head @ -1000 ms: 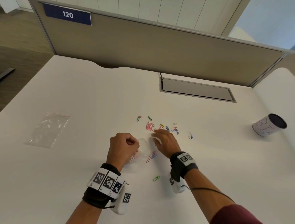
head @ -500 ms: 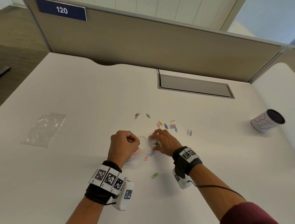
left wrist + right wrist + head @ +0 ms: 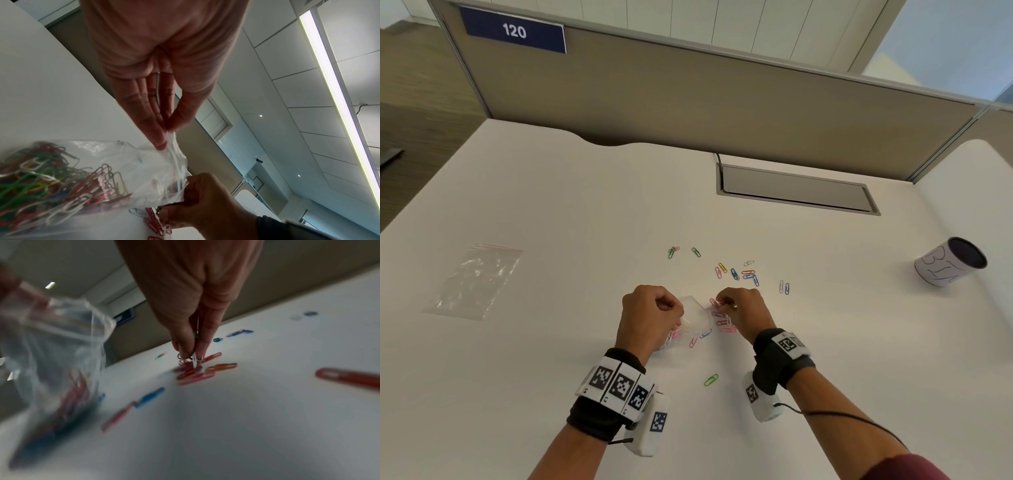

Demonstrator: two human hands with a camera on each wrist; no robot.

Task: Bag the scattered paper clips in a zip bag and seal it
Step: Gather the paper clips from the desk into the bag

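A small clear zip bag (image 3: 693, 313) stands on the white table (image 3: 551, 205), part filled with coloured paper clips (image 3: 41, 178). My left hand (image 3: 671, 305) pinches one lip of the bag's mouth (image 3: 172, 146) and holds it up. Just right of the mouth, my right hand (image 3: 726, 305) pinches a small bunch of clips (image 3: 193, 360) with its fingertips low on the table. A cluster of pink clips (image 3: 722, 322) lies under that hand. Several loose clips (image 3: 746, 274) are scattered beyond it, and one green clip (image 3: 711, 380) lies nearer me.
A second, empty zip bag (image 3: 474, 281) lies flat at the left. A white cup (image 3: 950, 262) with a dark inside lies tipped at the right. A grey cable hatch (image 3: 796, 190) sits in the table before the beige partition (image 3: 722, 102).
My right hand has drawn back from the far pile towards the bag's mouth, dragging pink clips with it. My left hand has kept its hold on the bag.
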